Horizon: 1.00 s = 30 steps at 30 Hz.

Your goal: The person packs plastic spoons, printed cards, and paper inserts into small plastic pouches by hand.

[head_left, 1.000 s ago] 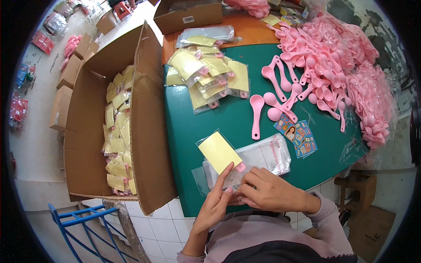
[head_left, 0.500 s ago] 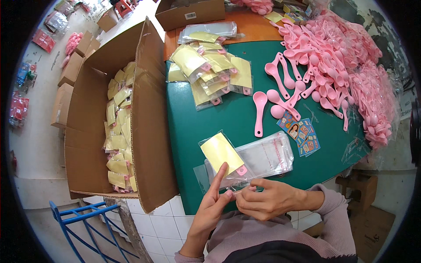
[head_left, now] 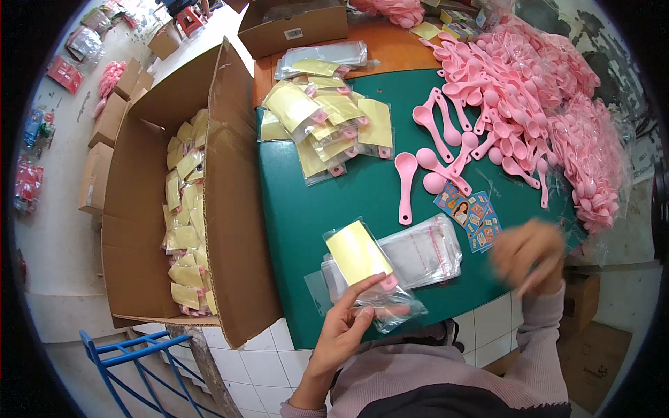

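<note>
My left hand (head_left: pixel 343 322) has its fingers closed on the lower edge of a clear plastic bag. In the bag lie a yellow card (head_left: pixel 359 252) and a pink spoon, of which just the handle end (head_left: pixel 388 282) shows. Under that bag is a stack of flat clear plastic bags (head_left: pixel 425 254) on the green table top. My right hand (head_left: pixel 529 254), smeared by motion, is off to the right over the table edge, apart from the bag. Whether its fingers hold anything cannot be made out. Blue printed cards (head_left: pixel 468 217) lie nearest to it, with a single pink spoon (head_left: pixel 405 187) further left.
A heap of pink spoons (head_left: pixel 509 104) covers the far right of the green table (head_left: pixel 306 209). Packed bags with yellow cards (head_left: pixel 334 118) are piled at the back. Left of the table stands an open cardboard box (head_left: pixel 233 209) of similar packs, behind a blue metal frame (head_left: pixel 139 355).
My right hand has let go of the bag's lower edge and swung away to the right. The bag's open end has spread out below my left hand's fingers. The view has shifted slightly.
</note>
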Motion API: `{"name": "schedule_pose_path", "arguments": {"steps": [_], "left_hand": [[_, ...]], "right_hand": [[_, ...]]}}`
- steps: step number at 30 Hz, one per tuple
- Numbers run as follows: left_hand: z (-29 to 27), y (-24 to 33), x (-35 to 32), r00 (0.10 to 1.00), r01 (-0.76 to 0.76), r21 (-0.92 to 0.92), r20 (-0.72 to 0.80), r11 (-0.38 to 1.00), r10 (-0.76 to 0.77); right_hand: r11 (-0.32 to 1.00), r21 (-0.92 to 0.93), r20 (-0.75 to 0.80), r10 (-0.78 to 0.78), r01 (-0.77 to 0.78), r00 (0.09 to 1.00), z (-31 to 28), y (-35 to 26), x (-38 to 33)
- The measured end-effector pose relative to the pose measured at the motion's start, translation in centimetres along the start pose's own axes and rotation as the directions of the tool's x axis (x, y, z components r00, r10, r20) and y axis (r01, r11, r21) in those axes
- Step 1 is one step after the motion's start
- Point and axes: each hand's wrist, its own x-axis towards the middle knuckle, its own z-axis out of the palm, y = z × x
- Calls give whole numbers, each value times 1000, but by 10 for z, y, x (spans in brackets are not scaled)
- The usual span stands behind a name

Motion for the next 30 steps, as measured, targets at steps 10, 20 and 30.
{"name": "schedule_pose_path", "arguments": {"steps": [10,20,30], "left_hand": [[7,-6,4,996,-35,-44,82,998,38],[-12,-5,-17,976,-20,-168,211,986,56],[-23,-33,-33,981,-33,-237,177,971,77]], "right_hand": [[108,-313,-950,-37,-944,311,26,-9,-50],[867,-318,-578,145,-385,803,110,48,42],[727,-462,-523,239,-508,818,142,54,54]]}}
